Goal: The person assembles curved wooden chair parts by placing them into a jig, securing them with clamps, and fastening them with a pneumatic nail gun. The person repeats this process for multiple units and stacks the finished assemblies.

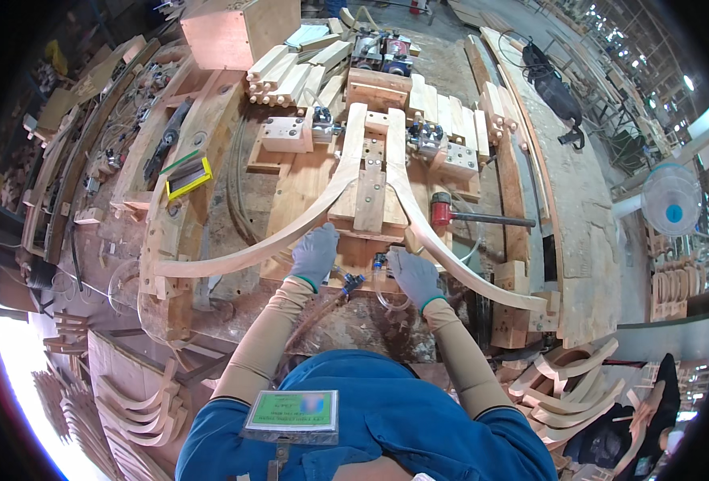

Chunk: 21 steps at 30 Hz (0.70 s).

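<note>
From up here I see my left hand (314, 255), in a grey glove, lying palm-down with its fingers loosely spread on the left curved wooden piece (246, 255), right where that piece meets the central clamp block (368, 200) of the wooden jig (306, 188); it presses flat and grips nothing. My right hand (413, 275), gloved the same way, rests on the right curved wooden piece (467, 272), fingers half curled over its inner edge; I cannot tell whether they close fully around it. The two curved pieces run side by side and upright at the top of the jig, then bend apart, one sweeping out to my left, the other to my right, with both lower ends sitting in wooden stops. Between my hands, at the near edge of the jig, sit small blue air fittings (354, 280) with clear tubing (386, 298). A red-headed mallet (443, 210) lies just beyond my right hand, its dark handle pointing right. A stack of light wooden blocks (290, 76) lies at the far side, and a pile of curved wooden parts (571, 393) sits at my lower right. A white fan (672, 199) stands well off to the right.
</note>
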Tool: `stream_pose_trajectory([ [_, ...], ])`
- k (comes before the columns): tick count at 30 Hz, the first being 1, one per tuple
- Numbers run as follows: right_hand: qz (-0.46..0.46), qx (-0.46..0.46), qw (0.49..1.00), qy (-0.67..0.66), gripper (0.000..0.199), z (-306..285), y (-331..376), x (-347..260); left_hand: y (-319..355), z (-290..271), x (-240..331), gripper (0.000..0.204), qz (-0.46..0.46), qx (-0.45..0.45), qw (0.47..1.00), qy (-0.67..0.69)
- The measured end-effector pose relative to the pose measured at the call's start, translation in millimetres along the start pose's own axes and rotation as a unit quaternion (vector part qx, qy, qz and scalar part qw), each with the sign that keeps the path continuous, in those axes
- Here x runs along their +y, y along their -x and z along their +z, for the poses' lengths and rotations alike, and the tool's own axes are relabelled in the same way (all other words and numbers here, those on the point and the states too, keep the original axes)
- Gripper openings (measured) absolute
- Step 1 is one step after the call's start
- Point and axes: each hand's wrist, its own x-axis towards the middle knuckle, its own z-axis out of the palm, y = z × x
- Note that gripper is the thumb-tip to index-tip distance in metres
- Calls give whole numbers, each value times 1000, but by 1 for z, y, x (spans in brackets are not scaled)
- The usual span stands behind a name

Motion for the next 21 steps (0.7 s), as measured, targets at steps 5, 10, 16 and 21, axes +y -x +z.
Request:
stream_pose_trajectory([
  [5,-15,0,1000,15,22,-2,0,1,6,-1,7,22,-24,2,1000,16],
  [10,-22,23,999,40,23,3,1,2,21,4,4,18,8,27,999,-47],
  [16,-20,31,999,37,23,4,2,1,22,7,3,17,-14,20,1000,-5],
  [21,-97,90,988,82,24,-1,4,0,23,5,6,17,-16,42,999,-4],
])
